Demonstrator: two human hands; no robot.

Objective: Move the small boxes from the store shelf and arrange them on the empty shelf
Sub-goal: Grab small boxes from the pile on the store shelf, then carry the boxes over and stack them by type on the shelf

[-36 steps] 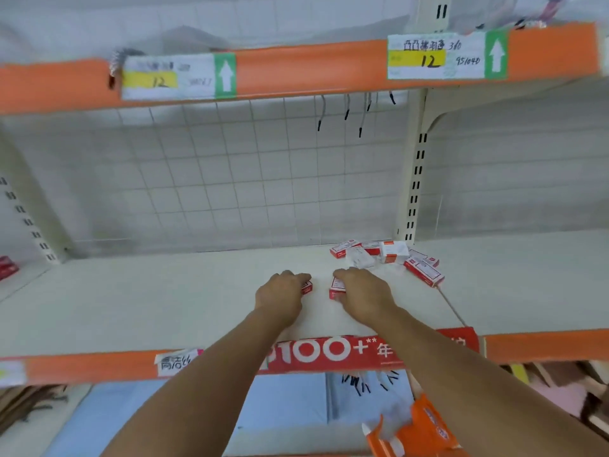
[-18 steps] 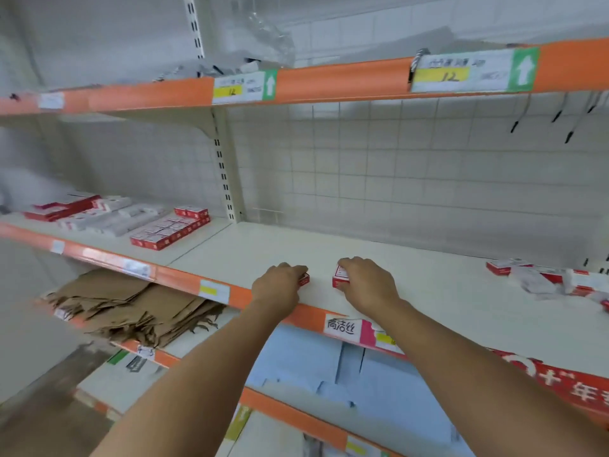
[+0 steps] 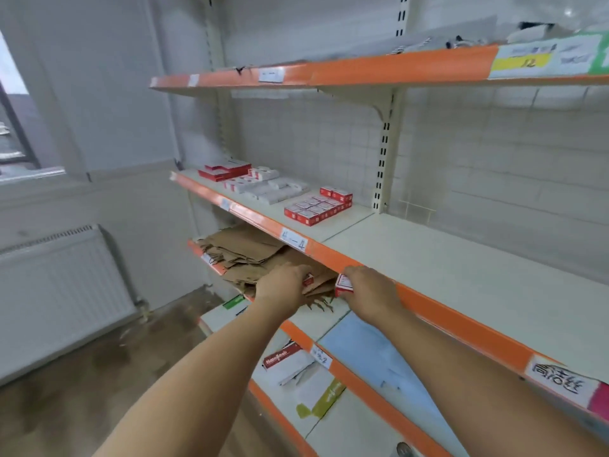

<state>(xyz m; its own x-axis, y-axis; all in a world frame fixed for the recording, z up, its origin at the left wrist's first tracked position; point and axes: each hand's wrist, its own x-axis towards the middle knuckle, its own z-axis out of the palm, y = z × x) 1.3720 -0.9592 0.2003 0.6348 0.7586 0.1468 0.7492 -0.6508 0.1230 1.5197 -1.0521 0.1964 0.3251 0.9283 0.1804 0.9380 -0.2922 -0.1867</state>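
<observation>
My left hand (image 3: 283, 286) grips a small red and white box (image 3: 308, 279), mostly hidden behind the fingers. My right hand (image 3: 370, 291) holds another small red and white box (image 3: 343, 285) by its end. Both hands hang in front of the orange edge of the middle shelf (image 3: 445, 258), off its surface. On the left section of that shelf lie rows of small red and white boxes (image 3: 316, 207) beside flat white and red packs (image 3: 260, 184).
A pile of brown paper bags (image 3: 250, 255) lies on the shelf below. Lower shelves hold a blue sheet (image 3: 372, 351) and a white pack (image 3: 286, 362). A white radiator (image 3: 59, 291) stands against the left wall. An orange-edged upper shelf (image 3: 395, 65) runs overhead.
My view swung left along the shelving. Both hands carried their boxes off the shelf surface and now hang in front of its orange edge, nearer the stocked left section.
</observation>
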